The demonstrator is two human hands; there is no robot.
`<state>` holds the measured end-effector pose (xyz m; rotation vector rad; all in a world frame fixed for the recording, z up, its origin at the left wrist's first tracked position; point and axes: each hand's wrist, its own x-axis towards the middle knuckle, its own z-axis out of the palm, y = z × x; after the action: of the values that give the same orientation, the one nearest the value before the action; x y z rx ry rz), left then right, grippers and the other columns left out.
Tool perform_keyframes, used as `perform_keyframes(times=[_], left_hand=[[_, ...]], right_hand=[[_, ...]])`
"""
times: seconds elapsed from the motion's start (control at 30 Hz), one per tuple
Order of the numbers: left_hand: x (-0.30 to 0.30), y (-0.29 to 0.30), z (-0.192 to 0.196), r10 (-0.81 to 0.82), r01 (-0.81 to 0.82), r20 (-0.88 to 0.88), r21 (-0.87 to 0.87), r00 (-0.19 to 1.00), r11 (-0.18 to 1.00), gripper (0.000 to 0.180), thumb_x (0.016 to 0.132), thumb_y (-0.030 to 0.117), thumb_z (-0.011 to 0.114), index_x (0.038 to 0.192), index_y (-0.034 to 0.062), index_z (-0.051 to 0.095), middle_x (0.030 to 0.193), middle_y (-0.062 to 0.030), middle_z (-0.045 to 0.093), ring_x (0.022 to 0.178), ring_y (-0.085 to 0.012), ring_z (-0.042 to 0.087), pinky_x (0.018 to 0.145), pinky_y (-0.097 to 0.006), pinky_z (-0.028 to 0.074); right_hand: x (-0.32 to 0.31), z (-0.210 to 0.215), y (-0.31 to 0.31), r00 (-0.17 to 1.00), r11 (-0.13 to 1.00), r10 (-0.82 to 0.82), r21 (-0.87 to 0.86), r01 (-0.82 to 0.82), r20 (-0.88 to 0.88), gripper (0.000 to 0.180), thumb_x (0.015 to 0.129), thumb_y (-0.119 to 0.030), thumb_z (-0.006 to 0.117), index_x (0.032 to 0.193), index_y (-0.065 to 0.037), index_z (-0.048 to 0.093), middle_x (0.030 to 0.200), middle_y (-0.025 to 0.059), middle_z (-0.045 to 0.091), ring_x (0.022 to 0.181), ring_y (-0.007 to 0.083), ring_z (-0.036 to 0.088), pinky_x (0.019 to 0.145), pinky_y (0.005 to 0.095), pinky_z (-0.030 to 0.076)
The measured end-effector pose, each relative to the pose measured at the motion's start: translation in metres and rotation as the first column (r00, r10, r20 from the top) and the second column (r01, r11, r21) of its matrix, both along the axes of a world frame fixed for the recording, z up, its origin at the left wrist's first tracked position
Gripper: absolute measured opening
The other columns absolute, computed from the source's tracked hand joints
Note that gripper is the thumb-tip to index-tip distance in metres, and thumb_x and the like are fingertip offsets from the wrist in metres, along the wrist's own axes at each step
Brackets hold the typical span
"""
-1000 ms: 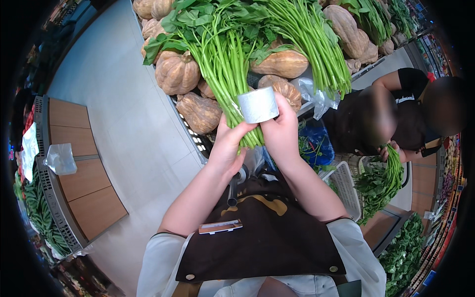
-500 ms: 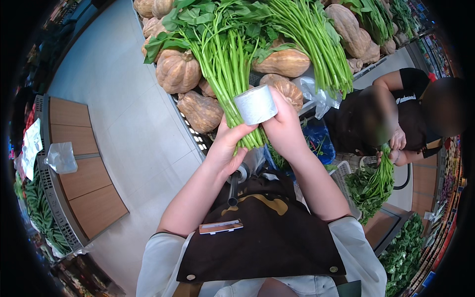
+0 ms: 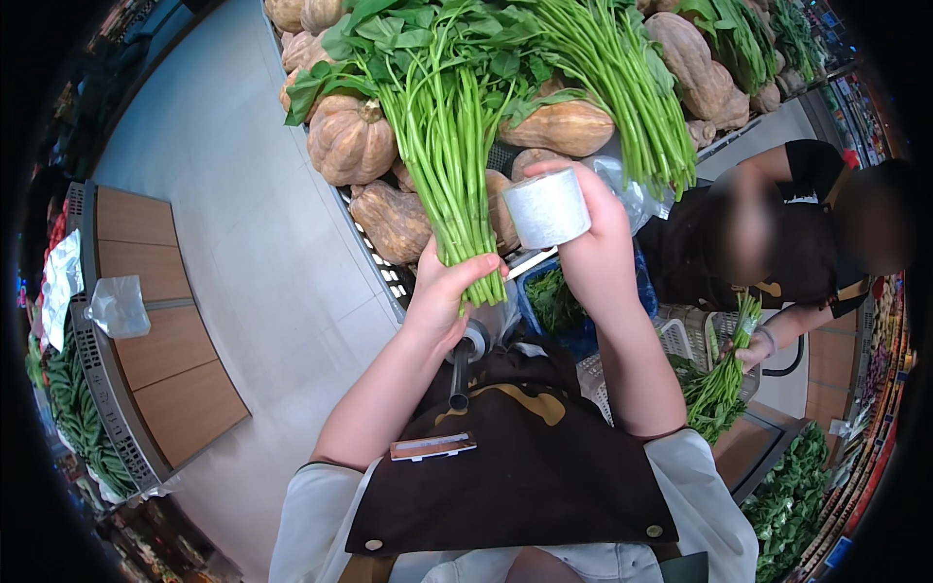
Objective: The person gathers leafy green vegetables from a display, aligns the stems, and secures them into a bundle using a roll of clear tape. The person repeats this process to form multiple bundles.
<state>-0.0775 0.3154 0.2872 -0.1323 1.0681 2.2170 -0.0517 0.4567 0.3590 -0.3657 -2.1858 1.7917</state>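
No legible text, label, brand, number or sign on anything in view.

Bright, even light washes pale floor tiles (image 3: 282, 282) and green stems (image 3: 447, 160), shadows soft, as fisheye distortion bows a grey crate (image 3: 109, 403) inside black corners and blur veils a co-worker's head (image 3: 877, 219)

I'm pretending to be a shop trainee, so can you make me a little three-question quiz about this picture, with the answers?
1. Which hand holds the wide, silvery-white cylindrical roll?

2. True or false: the left hand grips the bunch of long, slender green stems near their lower ends.

3. Where does the round, ribbed tan pumpkin lie?
A) Left of the held stems
B) Right of the held stems
C) Inside the blue basket

Key:
1. The right hand.
2. True.
3. A.
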Motion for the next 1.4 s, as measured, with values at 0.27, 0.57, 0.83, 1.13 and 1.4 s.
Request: perform_keyframes(times=[0.27,0.57,0.83,1.13,1.4], left_hand=[[0.001,-0.013,0.001,-0.019,0.012,0.045,0.151,0.999,0.988,0.038,0.071,0.005,0.065,0.104,-0.0002,0.045,0.08,-0.0094,0.056,0.07,-0.0199,0.058,0.063,-0.031,0.048],[0.01,-0.036,0.006,-0.118,0.033,0.16,0.455,0.98,0.89,0.051,0.071,0.011,0.064,0.115,0.0002,0.041,0.101,-0.0096,0.049,0.076,-0.0195,0.052,0.067,-0.033,0.043],[0.008,-0.033,0.015,-0.106,0.068,0.172,0.213,0.979,0.975,0.057,0.073,0.003,0.063,0.122,0.0045,0.034,0.099,-0.0131,0.055,0.078,-0.0232,0.06,0.066,-0.033,0.052],[0.01,-0.017,0.021,-0.014,0.015,0.022,-0.03,1.0,0.999,0.068,0.072,-0.003,0.061,0.129,0.0054,0.024,0.126,-0.0218,0.043,0.081,-0.0261,0.063,0.069,-0.036,0.056],[0.005,-0.031,0.026,-0.051,0.034,-0.061,-0.244,0.997,0.969,0.075,0.069,-0.004,0.065,0.133,0.0064,0.026,0.113,-0.0116,0.049,0.091,-0.0212,0.057,0.079,-0.034,0.049]], right_hand=[[0.007,-0.004,0.014,0.996,0.998,-0.064,0.007,0.063,0.063,0.023,0.076,0.005,0.048,0.096,0.0,0.057,0.079,0.0091,0.063,0.062,0.0134,0.06,0.053,0.0251,0.046],[-0.004,-0.066,-0.047,0.977,0.941,-0.113,-0.296,0.164,0.181,0.018,0.081,0.006,0.043,0.096,0.0,0.052,0.068,0.0046,0.056,0.053,0.0108,0.052,0.047,0.025,0.043],[-0.002,-0.118,-0.081,0.959,0.187,0.227,-0.974,0.128,0.17,0.019,0.083,-0.004,0.048,0.101,-0.001,0.049,0.084,0.0067,0.055,0.062,0.0149,0.054,0.054,0.027,0.046],[-0.032,-0.121,-0.084,0.926,0.191,0.341,-0.976,0.101,0.163,0.027,0.088,-0.014,0.044,0.113,-0.003,0.046,0.1,0.0073,0.054,0.083,0.0162,0.053,0.071,0.0295,0.045],[-0.035,-0.116,-0.083,0.882,0.287,0.409,-0.95,0.118,0.233,0.035,0.093,-0.024,0.041,0.123,-0.006,0.045,0.115,0.0078,0.053,0.101,0.0174,0.053,0.086,0.0317,0.045]])
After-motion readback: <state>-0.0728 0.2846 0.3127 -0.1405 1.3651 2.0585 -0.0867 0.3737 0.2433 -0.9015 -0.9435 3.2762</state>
